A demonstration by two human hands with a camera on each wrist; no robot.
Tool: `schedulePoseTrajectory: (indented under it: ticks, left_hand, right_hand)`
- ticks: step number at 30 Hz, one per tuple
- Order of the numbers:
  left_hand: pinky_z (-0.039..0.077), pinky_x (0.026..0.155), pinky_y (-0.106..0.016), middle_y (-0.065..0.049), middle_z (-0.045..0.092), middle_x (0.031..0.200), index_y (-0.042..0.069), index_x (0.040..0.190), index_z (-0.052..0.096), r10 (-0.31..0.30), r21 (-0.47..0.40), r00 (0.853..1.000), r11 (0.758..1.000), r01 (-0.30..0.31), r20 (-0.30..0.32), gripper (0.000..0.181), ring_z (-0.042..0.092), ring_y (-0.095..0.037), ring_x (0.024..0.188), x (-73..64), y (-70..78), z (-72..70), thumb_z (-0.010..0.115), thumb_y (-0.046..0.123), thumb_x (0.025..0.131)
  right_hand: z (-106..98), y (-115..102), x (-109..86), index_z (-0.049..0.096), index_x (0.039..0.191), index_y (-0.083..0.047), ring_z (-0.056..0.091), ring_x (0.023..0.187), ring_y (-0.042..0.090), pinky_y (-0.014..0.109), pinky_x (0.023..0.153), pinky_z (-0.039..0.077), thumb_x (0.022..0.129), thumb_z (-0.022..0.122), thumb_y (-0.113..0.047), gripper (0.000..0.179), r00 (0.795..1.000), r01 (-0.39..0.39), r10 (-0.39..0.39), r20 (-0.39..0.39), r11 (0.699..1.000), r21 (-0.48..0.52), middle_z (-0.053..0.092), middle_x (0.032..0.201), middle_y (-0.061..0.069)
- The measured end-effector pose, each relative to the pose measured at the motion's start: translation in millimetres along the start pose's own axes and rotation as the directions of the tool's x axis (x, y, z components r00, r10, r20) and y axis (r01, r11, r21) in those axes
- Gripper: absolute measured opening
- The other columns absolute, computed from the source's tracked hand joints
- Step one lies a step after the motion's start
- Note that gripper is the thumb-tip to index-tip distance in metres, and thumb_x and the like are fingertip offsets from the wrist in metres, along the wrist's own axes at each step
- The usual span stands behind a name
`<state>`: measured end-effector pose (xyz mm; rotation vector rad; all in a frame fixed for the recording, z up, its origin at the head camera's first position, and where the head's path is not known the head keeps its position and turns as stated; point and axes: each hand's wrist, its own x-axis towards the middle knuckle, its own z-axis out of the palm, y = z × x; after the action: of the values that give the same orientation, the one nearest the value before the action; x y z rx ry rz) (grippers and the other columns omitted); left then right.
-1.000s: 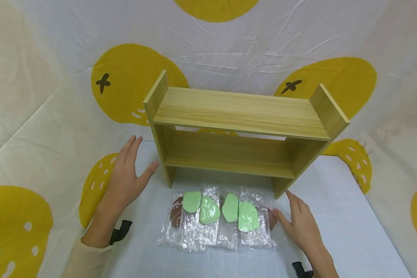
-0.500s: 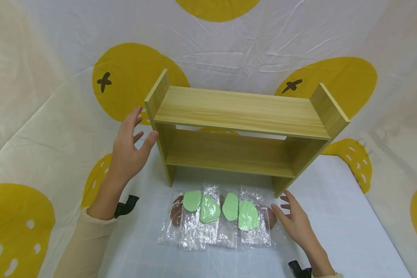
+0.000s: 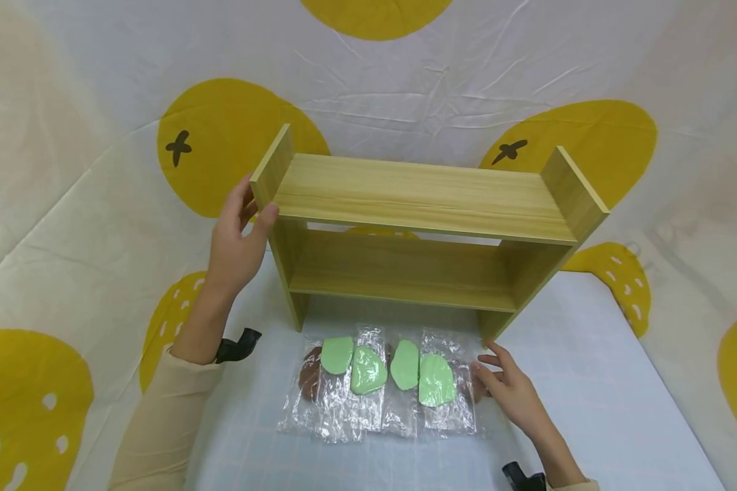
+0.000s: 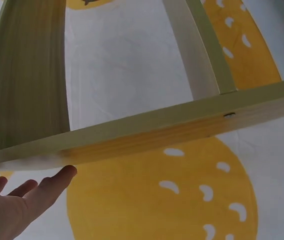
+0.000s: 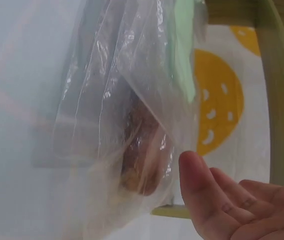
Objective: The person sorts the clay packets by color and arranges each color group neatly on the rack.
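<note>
A light wooden two-tier shelf stands upright at the back of the table. My left hand is at the upper part of its left side panel, thumb by the front edge, fingers on the outer side. In the left wrist view the fingertips are right at that panel. My right hand is low by the shelf's front right foot, fingers loosely bent. Beside it lie clear plastic bags with flat green pieces. The right wrist view has a brown rounded item inside a bag near the thumb.
The bags lie overlapping in a row before the shelf, with another brown piece at the left end. A pale checked cloth covers the table. White fabric with yellow printed shapes hangs behind and at both sides.
My left hand has risen from beside the shelf's lower left to its upper left panel. My right hand has shifted slightly left, nearer the shelf's foot. Shelf and bags have stayed in place.
</note>
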<state>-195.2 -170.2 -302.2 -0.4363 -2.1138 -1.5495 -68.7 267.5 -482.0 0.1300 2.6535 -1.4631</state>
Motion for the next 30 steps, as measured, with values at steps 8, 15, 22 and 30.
schedulePoseTrajectory:
  ticks: [8, 15, 22, 30]
  left_hand:
    - [0.037, 0.108, -0.036, -0.01, 0.053, 0.14, 0.008, 0.149, 0.045, 0.066, -0.087, 0.997, 0.994, -0.07, -0.046, 0.053, 0.05, -0.024, 0.126, 7.5, -4.9, 7.6, 0.063, 0.012, 0.099]
    - [0.042, 0.104, -0.038, -0.012, 0.056, 0.137, 0.008, 0.146, 0.05, 0.046, -0.162, 0.998, 0.985, -0.053, -0.047, 0.046, 0.053, -0.024, 0.123, 6.2, -6.9, 11.7, 0.06, 0.013, 0.102]
    - [0.043, 0.102, -0.037, -0.012, 0.055, 0.138, 0.01, 0.146, 0.05, 0.04, -0.207, 0.998, 0.977, -0.05, -0.05, 0.045, 0.052, -0.025, 0.122, 6.2, -6.2, 12.5, 0.059, 0.014, 0.102]
    - [0.041, 0.105, -0.039, -0.011, 0.054, 0.141, 0.011, 0.147, 0.049, 0.02, -0.212, 0.999, 0.977, -0.028, -0.036, 0.046, 0.051, -0.025, 0.125, 3.6, -7.5, 12.6, 0.059, 0.015, 0.102]
  right_hand:
    - [9, 3, 1.5, 0.029, 0.154, -0.004, 0.069, 0.096, 0.029, 0.038, 0.074, 0.058, 0.102, 0.061, -0.031, 0.067, 0.995, -0.086, 0.081, 0.065, 0.992, 0.088, 0.051, 0.138, 0.029]
    - [10, 1, 0.3, 0.037, 0.148, 0.005, 0.069, 0.088, 0.027, 0.038, 0.072, 0.058, 0.101, 0.062, -0.028, 0.063, 0.993, -0.106, 0.103, 0.055, 0.993, 0.045, 0.053, 0.132, 0.032]
    - [12, 5, 6.3, 0.041, 0.145, 0.005, 0.067, 0.082, 0.026, 0.037, 0.07, 0.058, 0.1, 0.064, -0.027, 0.059, 0.991, -0.124, 0.119, 0.061, 0.988, 0.093, 0.056, 0.127, 0.03]
    - [15, 14, 14.3, 0.045, 0.14, 0.01, 0.064, 0.074, 0.026, 0.038, 0.066, 0.056, 0.098, 0.065, -0.017, 0.054, 0.986, -0.157, 0.142, 0.081, 0.966, 0.207, 0.067, 0.11, 0.021]
